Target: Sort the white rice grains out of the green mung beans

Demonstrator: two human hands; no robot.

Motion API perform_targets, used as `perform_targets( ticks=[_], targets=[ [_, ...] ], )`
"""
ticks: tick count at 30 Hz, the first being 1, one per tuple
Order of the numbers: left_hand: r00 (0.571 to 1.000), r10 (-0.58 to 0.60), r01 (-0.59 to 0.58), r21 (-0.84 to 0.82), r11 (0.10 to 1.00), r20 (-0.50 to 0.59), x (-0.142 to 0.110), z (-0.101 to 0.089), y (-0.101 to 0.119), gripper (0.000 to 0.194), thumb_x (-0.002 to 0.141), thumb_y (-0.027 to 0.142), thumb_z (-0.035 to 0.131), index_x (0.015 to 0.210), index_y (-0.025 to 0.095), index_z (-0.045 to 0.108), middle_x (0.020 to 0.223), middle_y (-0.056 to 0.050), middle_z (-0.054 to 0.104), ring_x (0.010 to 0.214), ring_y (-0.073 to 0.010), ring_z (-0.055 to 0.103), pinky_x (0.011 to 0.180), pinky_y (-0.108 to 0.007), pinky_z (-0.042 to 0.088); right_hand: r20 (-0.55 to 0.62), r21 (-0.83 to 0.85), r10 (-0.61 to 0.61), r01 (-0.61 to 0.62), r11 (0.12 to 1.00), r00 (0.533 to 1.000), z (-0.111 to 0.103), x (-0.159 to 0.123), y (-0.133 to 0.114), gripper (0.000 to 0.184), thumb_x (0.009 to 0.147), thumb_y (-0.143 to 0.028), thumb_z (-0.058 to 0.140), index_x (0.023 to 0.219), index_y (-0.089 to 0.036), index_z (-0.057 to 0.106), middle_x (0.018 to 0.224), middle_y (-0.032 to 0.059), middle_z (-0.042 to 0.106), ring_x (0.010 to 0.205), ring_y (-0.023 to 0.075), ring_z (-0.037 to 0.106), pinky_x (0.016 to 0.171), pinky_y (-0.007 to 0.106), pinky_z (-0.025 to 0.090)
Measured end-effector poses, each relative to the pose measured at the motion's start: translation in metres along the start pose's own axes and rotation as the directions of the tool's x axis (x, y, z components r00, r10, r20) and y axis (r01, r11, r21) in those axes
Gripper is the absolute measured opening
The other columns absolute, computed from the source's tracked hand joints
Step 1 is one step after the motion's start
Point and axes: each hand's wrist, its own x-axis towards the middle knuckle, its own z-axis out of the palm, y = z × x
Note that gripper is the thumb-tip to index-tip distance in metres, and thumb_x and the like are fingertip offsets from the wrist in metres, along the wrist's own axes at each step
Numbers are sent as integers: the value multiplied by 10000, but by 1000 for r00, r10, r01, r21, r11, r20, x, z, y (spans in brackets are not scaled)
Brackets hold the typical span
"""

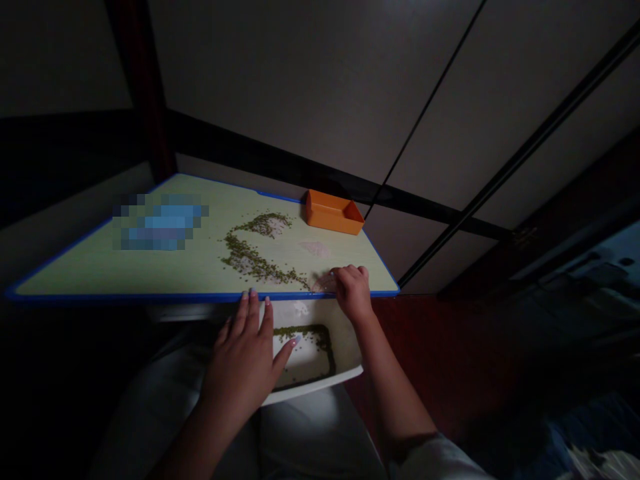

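Observation:
Small green beans (257,263), which look like mung beans, lie in a curved band on the pale green tabletop (100,267), with some pale grains among them. At the table's front edge my right hand (353,291) is closed on a clear plastic piece (324,282), its exact kind hard to make out. The piece touches the tabletop by the near end of the beans. My left hand (247,353) is spread, fingertips at the blue table edge, over a white basin (347,343). More green beans lie along the basin's bottom edges; my left hand hides its left part.
An orange open box (333,217) stands at the table's far right corner. A pale pinkish patch (316,249) lies before it. On the left is a blurred-out blue thing (167,223). Cabinet panels (300,87) rise behind the table. The basin rests near my lap.

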Motion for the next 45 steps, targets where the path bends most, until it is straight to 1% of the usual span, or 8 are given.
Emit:
perform_targets(
  ticks=[10, 15, 20, 22, 26, 32, 39, 45],
  targets=[
    [1000, -4, 4, 2, 1000, 2, -1, -2, -1, 739, 804, 557, 334, 1350, 59, 350, 1487, -215, 254, 1399, -320, 204, 1022, -472, 364, 8, 14, -10, 9, 1000, 1000, -4, -1, -2, 225, 859, -114, 435, 934, -188, 634, 798, 47, 649, 811, 171, 520, 761, 312, 255],
    [1000, -2, 2, 7, 1000, 11, 0, -2, 0, 734, 808, 553, 332, 1347, 55, 354, 1486, -219, 252, 1398, -320, 206, 1025, -474, 362, -29, -8, 15, -15, 1000, 999, -3, -1, -2, 234, 867, -117, 413, 926, -178, 632, 775, 56, 637, 790, 175, 518, 760, 314, 260],
    [1000, 1, -1, 8, 1000, 10, 0, -2, 0, 740, 812, 557, 322, 1353, 52, 340, 1488, -221, 244, 1399, -322, 201, 1025, -479, 360, -17, 7, -48, 48, 999, 999, -3, 1, -6, 229, 864, -118, 431, 953, -180, 632, 798, 52, 651, 793, 176, 519, 756, 312, 256],
    [1000, 0, 0, 6, 1000, 9, -1, -2, 0, 740, 812, 558, 321, 1354, 54, 339, 1490, -219, 240, 1399, -320, 201, 1024, -476, 360, -12, -2, -50, 50, 999, 999, -4, 2, -8, 230, 877, -125, 423, 951, -183, 633, 801, 52, 657, 796, 176, 519, 756, 314, 251],
    [1000, -6, 6, 5, 1000, 13, 0, -2, 1, 734, 811, 552, 320, 1353, 58, 343, 1492, -215, 244, 1399, -315, 206, 1025, -469, 359, -10, -38, -24, 23, 999, 1000, -4, 2, -7, 230, 890, -140, 420, 952, -195, 635, 777, 50, 652, 787, 175, 516, 743, 316, 245],
    [1000, -4, 4, 2, 1000, 4, -1, -2, 0, 725, 811, 544, 324, 1350, 60, 350, 1491, -215, 247, 1399, -316, 206, 1023, -472, 358, -48, -84, 16, -20, 996, 999, 0, 1, -1, 214, 890, -154, 429, 923, -196, 635, 757, 53, 639, 772, 181, 510, 725, 318, 238],
    [1000, -6, 6, -9, 1000, -3, -1, -2, 0, 726, 805, 548, 337, 1343, 61, 363, 1487, -216, 255, 1396, -321, 214, 1020, -480, 360, -38, -103, 80, -84, 991, 996, 2, 2, 0, 205, 892, -156, 431, 921, -197, 629, 784, 56, 650, 784, 185, 509, 737, 321, 236],
    [1000, -5, 5, -10, 1000, -2, -1, -2, 1, 725, 811, 542, 330, 1345, 53, 357, 1486, -218, 253, 1396, -321, 212, 1019, -477, 365, -33, -97, 80, -83, 992, 996, 3, 3, -1, 202, 894, -156, 430, 923, -197, 627, 783, 57, 647, 783, 186, 513, 733, 316, 239]
  ],
)
